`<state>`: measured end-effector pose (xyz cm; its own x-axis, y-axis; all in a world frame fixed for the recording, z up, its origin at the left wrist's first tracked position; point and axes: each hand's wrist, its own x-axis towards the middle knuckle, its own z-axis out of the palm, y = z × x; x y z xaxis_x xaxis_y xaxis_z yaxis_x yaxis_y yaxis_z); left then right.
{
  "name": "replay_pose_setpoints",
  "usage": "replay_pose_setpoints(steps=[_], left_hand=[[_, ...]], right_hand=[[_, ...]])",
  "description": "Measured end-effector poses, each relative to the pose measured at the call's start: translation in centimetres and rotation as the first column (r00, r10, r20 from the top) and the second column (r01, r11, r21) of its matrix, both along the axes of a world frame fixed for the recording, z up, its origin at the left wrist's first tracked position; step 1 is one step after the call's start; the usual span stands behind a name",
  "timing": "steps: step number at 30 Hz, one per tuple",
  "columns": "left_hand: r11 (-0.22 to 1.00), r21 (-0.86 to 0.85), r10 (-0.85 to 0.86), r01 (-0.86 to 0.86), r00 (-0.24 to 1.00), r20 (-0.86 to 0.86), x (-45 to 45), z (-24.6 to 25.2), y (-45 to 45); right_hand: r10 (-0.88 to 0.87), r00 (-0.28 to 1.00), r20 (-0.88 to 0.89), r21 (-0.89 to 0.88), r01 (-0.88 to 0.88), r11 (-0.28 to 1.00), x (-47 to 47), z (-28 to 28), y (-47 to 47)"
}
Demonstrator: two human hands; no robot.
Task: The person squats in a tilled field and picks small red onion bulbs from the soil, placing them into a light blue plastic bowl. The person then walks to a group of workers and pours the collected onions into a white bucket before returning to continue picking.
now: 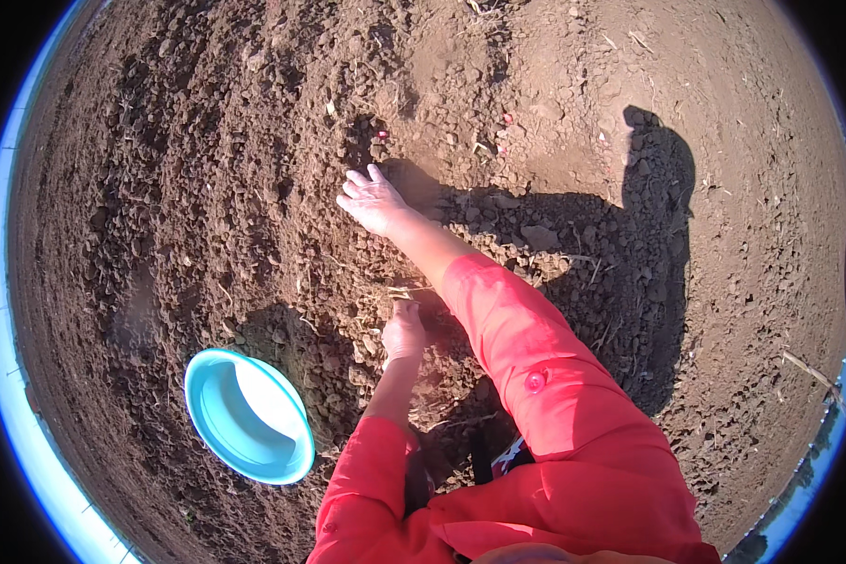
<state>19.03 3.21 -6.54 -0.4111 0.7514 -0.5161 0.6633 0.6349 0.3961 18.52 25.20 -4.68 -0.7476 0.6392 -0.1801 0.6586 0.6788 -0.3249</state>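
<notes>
My right hand [374, 201] reaches forward over loose brown soil [296, 233], fingers apart and nothing seen in them. Just beyond its fingertips, a small pinkish-red piece [382, 134], perhaps a coated seed, lies in a shaded hollow. Closer to my body, my left hand [403, 333] is low to the ground with its fingers curled. Pale dry plant stalks [400, 292] show at its fingertips and appear pinched there. A turquoise plastic basin [208, 416] sits tilted on the soil to the left of my left hand, part sunlit and part shaded inside.
More small pinkish-red pieces [507, 118] lie on the soil ahead to the right. Clods and bits of straw cover the tilled ground. My shadow [656, 268] falls on the right side. A dry stalk [811, 370] lies at far right. A shoe [511, 455] shows beneath me.
</notes>
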Motion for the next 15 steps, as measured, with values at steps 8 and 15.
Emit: replay_pose_setpoints(steps=[8,15], left_hand=[[0.997,0.012,-0.070,0.071,0.997,-0.037,-0.7,-0.5,0.0],[0.995,-0.009,-0.101,0.101,0.993,-0.063,-1.0,-1.0,0.0]], right_hand=[[-0.305,0.948,-0.092,0.139,0.316,0.939,12.6,-1.4,1.6],[-0.185,0.983,0.004,0.216,0.180,0.960,16.4,-1.0,4.4]])
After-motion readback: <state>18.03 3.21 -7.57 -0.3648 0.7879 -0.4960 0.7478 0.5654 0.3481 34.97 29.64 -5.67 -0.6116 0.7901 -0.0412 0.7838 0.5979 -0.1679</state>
